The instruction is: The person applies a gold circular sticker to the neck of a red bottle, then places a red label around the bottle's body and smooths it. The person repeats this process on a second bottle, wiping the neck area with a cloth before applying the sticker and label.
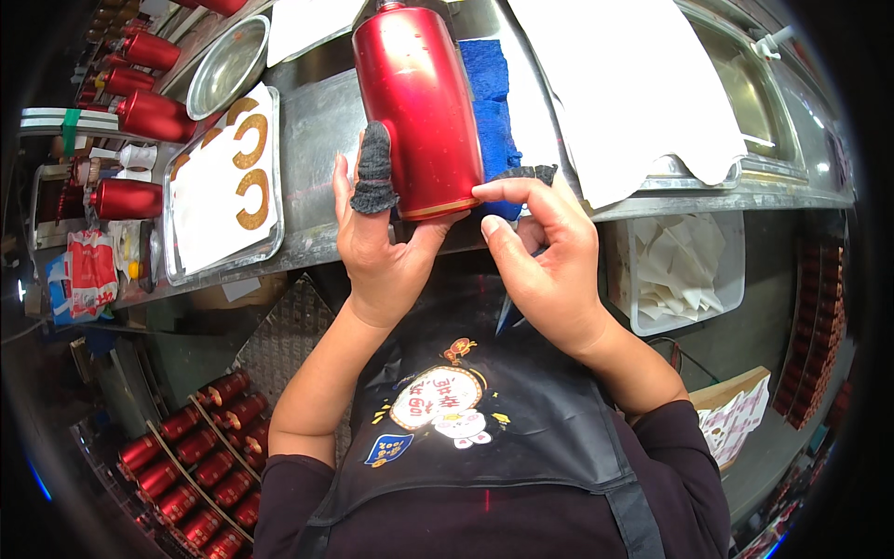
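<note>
A glossy red bottle (424, 102) leans away from me over the metal bench, its base toward me. My left hand (384, 265) is closed around its lower part, thumb under the base and a black finger sleeve (373, 168) against the side. Round the base runs a thin gold-coloured band (438, 210). My right hand (551, 252) touches this lower edge with the index fingertip. Its thumb stands apart below, and the other fingers are partly hidden; one wears a black sleeve (531, 174). Behind the bottle lies a folded blue cloth (489, 102).
Left on the bench are a tray (270, 244) holding a white sheet with gold-brown curved strips (251, 198), a metal bowl (229, 67) and red bottles (156, 115). White sheeting (633, 93) covers the right side. Below stand a bin of crumpled paper (684, 265) and racked red bottles (212, 468).
</note>
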A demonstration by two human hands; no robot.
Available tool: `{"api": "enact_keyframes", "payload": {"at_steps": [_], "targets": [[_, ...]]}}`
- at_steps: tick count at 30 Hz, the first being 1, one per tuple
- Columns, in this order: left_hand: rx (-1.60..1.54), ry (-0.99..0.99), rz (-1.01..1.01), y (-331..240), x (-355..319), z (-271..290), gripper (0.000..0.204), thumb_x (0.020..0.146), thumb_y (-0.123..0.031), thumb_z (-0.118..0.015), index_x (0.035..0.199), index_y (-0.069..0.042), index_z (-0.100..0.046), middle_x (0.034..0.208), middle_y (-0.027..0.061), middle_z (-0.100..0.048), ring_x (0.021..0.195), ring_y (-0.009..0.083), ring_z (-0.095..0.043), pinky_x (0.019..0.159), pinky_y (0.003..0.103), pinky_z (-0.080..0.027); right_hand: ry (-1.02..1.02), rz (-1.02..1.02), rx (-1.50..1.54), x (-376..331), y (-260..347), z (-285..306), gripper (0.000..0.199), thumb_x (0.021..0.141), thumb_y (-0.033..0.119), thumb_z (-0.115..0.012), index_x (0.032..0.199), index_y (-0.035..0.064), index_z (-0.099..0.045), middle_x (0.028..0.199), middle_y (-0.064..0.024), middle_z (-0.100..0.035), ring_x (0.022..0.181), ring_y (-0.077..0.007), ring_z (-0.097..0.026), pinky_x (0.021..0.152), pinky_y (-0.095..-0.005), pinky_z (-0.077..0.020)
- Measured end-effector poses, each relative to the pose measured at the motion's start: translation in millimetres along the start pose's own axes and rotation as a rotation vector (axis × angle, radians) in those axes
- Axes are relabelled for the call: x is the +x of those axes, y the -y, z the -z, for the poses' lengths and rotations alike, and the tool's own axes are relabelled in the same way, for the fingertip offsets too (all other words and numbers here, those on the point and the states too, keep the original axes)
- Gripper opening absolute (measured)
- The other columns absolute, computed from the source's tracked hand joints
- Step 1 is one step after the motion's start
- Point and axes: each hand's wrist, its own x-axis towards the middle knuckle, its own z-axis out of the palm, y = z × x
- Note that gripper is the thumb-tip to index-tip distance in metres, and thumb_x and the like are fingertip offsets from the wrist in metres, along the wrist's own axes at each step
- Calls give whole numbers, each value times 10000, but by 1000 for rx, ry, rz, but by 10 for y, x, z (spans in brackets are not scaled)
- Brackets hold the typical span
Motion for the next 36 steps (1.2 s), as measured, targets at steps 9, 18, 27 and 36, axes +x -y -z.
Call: {"api": "enact_keyframes", "payload": {"at_steps": [9, 18, 27, 36], "targets": [[-10, 6, 6, 20, -21, -7, 783, 721, -148, -906, 1394, 24, -545, 1328, 207, -638, 1234, 398, -608, 1165, 613, -277, 29, 79, -72, -6, -29, 24, 206, 864, 3, -703, 1064, 38, -734, 822, 44, -435, 569, 2, -357, 528, -188, -275], [-6, 11, 28, -1, -12, -12, 759, 720, -153, -913, 1367, 36, -564, 1333, 220, -634, 1233, 413, -605, 1162, 592, -300, 65, -70, 101, 6, -21, 39, 245, 891, -30, -663, 1129, 14, -703, 870, 62, -402, 576, 24, -347, 539, -169, -285], [-13, -9, -24, 37, -18, -24, 762, 706, -141, -919, 1359, 37, -567, 1347, 228, -625, 1238, 434, -597, 1150, 577, -326, 75, -48, 89, -4, -2, 28, 169, 888, -14, -685, 1051, 21, -707, 867, 52, -415, 569, 21, -357, 538, -172, -284], [-82, -29, -16, 37, -9, -45, 801, 688, -116, -920, 1379, 42, -547, 1347, 228, -608, 1232, 454, -573, 1110, 524, -391, 10, 5, -8, 94, -31, 16, 104, 868, 72, -726, 959, 29, -702, 675, 1, -485, 553, -67, -387, 521, -267, -336]]}}
